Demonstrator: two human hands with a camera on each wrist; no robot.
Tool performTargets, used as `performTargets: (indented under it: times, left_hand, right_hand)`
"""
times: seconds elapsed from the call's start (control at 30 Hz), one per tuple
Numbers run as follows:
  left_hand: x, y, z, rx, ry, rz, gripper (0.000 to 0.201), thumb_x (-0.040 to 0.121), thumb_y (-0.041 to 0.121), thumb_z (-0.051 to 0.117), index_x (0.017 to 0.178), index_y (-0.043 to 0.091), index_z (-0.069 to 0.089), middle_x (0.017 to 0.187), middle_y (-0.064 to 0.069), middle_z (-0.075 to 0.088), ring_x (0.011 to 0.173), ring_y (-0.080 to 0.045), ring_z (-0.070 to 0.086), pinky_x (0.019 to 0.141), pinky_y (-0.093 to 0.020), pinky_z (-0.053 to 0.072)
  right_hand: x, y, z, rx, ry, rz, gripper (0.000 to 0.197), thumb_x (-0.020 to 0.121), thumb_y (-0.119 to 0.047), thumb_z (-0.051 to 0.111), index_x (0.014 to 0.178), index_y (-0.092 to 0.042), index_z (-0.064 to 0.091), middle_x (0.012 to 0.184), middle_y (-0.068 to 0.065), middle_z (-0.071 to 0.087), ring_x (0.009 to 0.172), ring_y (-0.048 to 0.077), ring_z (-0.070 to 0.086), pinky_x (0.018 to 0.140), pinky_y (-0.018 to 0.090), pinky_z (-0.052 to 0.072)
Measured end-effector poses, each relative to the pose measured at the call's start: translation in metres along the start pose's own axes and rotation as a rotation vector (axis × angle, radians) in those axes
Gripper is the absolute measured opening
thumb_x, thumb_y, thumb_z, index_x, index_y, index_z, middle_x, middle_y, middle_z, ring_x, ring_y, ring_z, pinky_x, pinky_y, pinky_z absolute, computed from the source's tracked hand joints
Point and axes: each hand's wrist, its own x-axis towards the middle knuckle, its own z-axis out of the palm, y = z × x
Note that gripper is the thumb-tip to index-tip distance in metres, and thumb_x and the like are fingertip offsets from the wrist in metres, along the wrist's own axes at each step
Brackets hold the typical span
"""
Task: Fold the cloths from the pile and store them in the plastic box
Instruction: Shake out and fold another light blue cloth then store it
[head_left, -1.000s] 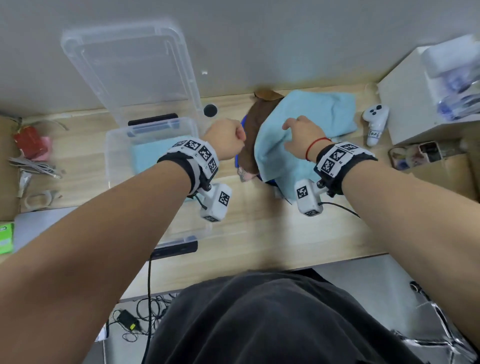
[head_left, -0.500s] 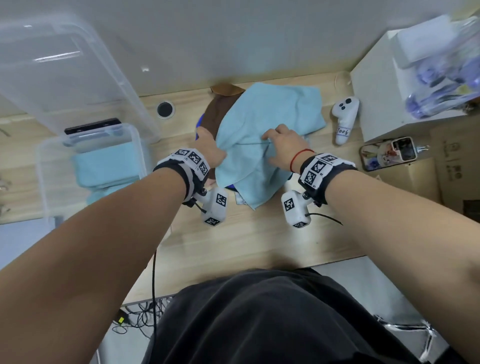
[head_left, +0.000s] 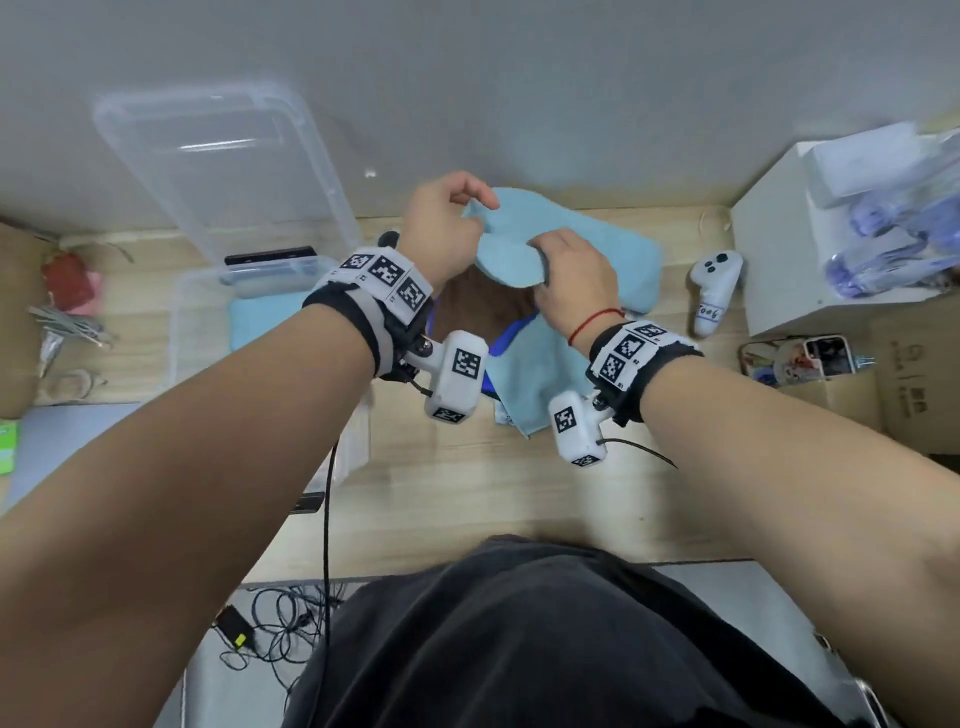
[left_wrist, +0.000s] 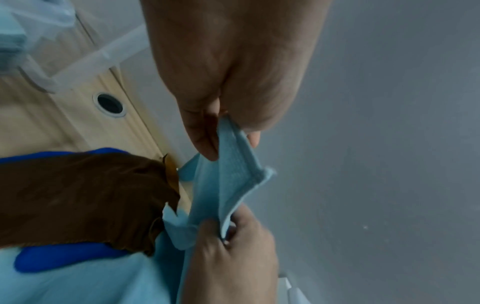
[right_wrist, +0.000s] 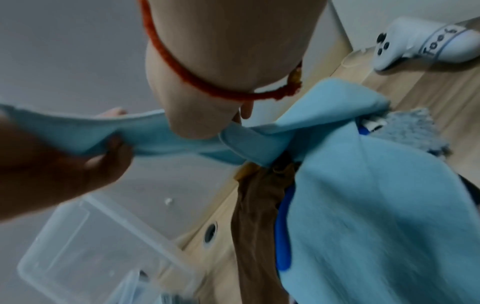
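A pile of cloths lies at the back of the wooden table. On top is a light blue cloth (head_left: 597, 249), over a brown cloth (head_left: 488, 301) and a dark blue one (head_left: 511, 332). My left hand (head_left: 475, 210) pinches a hemmed corner of the light blue cloth (left_wrist: 233, 174) and holds it raised near the wall. My right hand (head_left: 543, 260) grips the same edge a little lower, and the edge runs taut between them (right_wrist: 155, 131). The clear plastic box (head_left: 197, 312) stands to the left and holds a folded light blue cloth (head_left: 260, 327).
The box's clear lid (head_left: 223, 171) leans against the grey wall behind it. A white controller (head_left: 714, 283), a white cabinet (head_left: 779, 260), a phone (head_left: 826, 356) and a cardboard box (head_left: 909, 384) stand to the right. Clutter (head_left: 67, 280) lies far left. A cable hole (left_wrist: 109, 105) sits behind the pile.
Both hands have taken hold of the light blue cloth's edge and lifted it off the pile. The left hand rose toward the wall, uncovering the brown cloth.
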Motion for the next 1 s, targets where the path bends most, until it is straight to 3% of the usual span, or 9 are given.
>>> performTargets:
  times: [0.23,0.4,0.43,0.5,0.57,0.67,0.77,0.87,1.0]
  left_hand:
    - [-0.039,0.017,-0.058,0.025,-0.072,-0.053,0.045,0.079,-0.012,0.032,0.085,0.01,0.07,0.072,-0.002,0.06,0.048,-0.004,0.054,0.04,-0.014,0.039]
    - [-0.069,0.011,-0.081,-0.047,-0.11,-0.096,0.043,0.083,-0.008,0.034,0.071,0.013,0.07,0.078,-0.008,0.069,0.081,-0.025,0.065,0.075,-0.036,0.059]
    - [-0.077,0.011,-0.083,-0.093,-0.102,-0.099,0.041,0.083,-0.007,0.036,0.071,0.014,0.07,0.079,-0.006,0.069,0.084,-0.025,0.066,0.081,-0.037,0.058]
    - [-0.096,0.011,-0.086,-0.18,-0.118,-0.082,0.039,0.084,-0.006,0.039,0.074,0.014,0.07,0.082,-0.006,0.068,0.092,-0.027,0.066,0.088,-0.037,0.056]
    - [-0.111,0.014,-0.088,-0.242,-0.156,-0.062,0.036,0.085,-0.007,0.04,0.08,0.012,0.07,0.085,-0.009,0.066,0.091,-0.026,0.063,0.082,-0.031,0.053]
    - [-0.135,0.01,-0.093,-0.258,-0.196,-0.023,0.03,0.084,-0.005,0.045,0.094,0.005,0.072,0.096,-0.014,0.064,0.087,-0.021,0.055,0.077,-0.029,0.047]
    - [-0.154,0.002,-0.098,-0.192,-0.263,0.028,0.03,0.087,-0.003,0.049,0.111,-0.005,0.067,0.103,-0.016,0.062,0.094,-0.019,0.055,0.091,-0.032,0.049]
    - [-0.172,-0.007,-0.105,0.048,-0.316,0.175,0.028,0.087,0.013,0.053,0.106,0.001,0.069,0.09,-0.012,0.066,0.086,-0.021,0.06,0.078,-0.031,0.053]
    - [-0.184,-0.025,-0.113,0.214,-0.34,0.209,0.023,0.076,0.013,0.073,0.099,0.015,0.072,0.087,-0.004,0.072,0.073,-0.01,0.062,0.064,-0.02,0.049]
  right_hand:
    - [-0.011,-0.022,-0.053,0.032,0.181,0.084,0.024,0.086,-0.015,0.042,0.089,-0.017,0.066,0.093,0.007,0.069,0.088,0.032,0.061,0.072,0.032,0.043]
    - [-0.05,-0.054,-0.06,0.089,-0.009,0.014,0.011,0.088,-0.023,0.049,0.091,-0.021,0.058,0.094,0.002,0.068,0.085,0.027,0.061,0.078,0.036,0.049]
    - [-0.061,-0.062,-0.055,0.114,-0.089,-0.014,0.013,0.087,-0.031,0.057,0.097,-0.022,0.057,0.099,-0.002,0.065,0.086,0.022,0.06,0.08,0.037,0.05]
    - [-0.087,-0.08,-0.038,0.124,-0.188,-0.078,0.053,0.076,-0.061,0.066,0.112,-0.025,0.051,0.111,-0.006,0.06,0.093,0.016,0.059,0.082,0.037,0.051]
    - [-0.106,-0.094,-0.021,0.114,-0.149,-0.104,0.081,0.064,-0.081,0.061,0.125,-0.028,0.047,0.117,-0.007,0.059,0.101,0.015,0.059,0.083,0.038,0.052]
    - [-0.129,-0.113,-0.011,0.146,0.085,-0.085,0.05,0.08,-0.063,0.061,0.111,-0.024,0.054,0.097,-0.008,0.061,0.088,0.016,0.059,0.074,0.034,0.05]
    - [-0.148,-0.129,-0.02,0.285,0.266,-0.076,0.009,0.093,-0.037,0.059,0.088,-0.031,0.055,0.071,-0.017,0.051,0.068,0.007,0.049,0.061,0.02,0.037]
    - [-0.157,-0.14,-0.034,0.333,0.324,-0.089,0.01,0.095,-0.032,0.056,0.089,-0.026,0.062,0.068,-0.008,0.057,0.063,0.011,0.049,0.06,0.026,0.039]
    - [-0.159,-0.149,-0.051,0.321,0.373,-0.044,0.031,0.099,-0.03,0.049,0.069,-0.024,0.046,0.059,-0.009,0.042,0.055,0.004,0.037,0.054,0.019,0.028]
